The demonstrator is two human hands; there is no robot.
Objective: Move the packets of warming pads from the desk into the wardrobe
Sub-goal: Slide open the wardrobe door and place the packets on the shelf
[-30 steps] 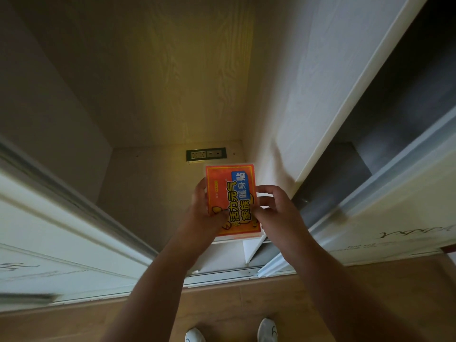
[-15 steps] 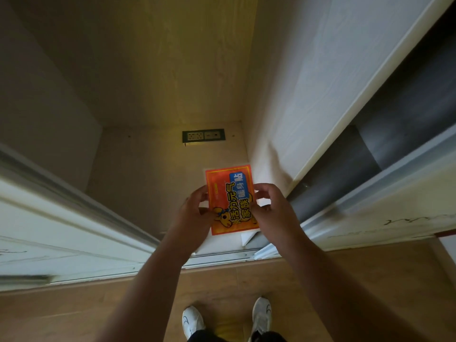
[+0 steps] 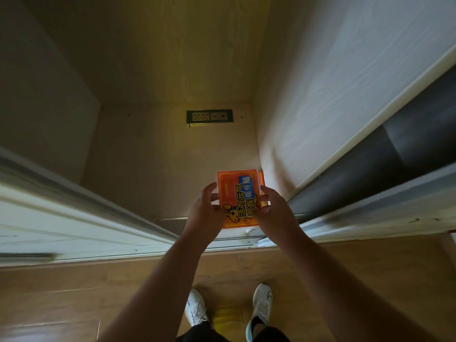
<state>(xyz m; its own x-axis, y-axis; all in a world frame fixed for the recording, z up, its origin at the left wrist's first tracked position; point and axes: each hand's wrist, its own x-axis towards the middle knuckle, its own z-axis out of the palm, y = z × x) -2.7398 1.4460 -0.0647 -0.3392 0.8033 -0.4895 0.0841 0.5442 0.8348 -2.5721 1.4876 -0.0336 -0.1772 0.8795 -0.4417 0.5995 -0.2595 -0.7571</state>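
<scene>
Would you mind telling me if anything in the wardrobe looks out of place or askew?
Mostly no. The packets between the left hand and right hand aren't squared: a second orange edge sticks out at the right. A power socket sits at the wardrobe's back.

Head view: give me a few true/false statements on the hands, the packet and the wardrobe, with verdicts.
1. Both hands hold the orange packet. True: the left hand is at its left edge, the right hand at its right edge.
2. The packet is blue and white all over. False: it is orange with a blue label.
3. A socket panel sits at the back of the wardrobe floor. True.
4. The person is barefoot. False: they wear white shoes.
5. Only one packet shows. False: the edge of a second orange packet peeks out on the right, behind the first.
</scene>
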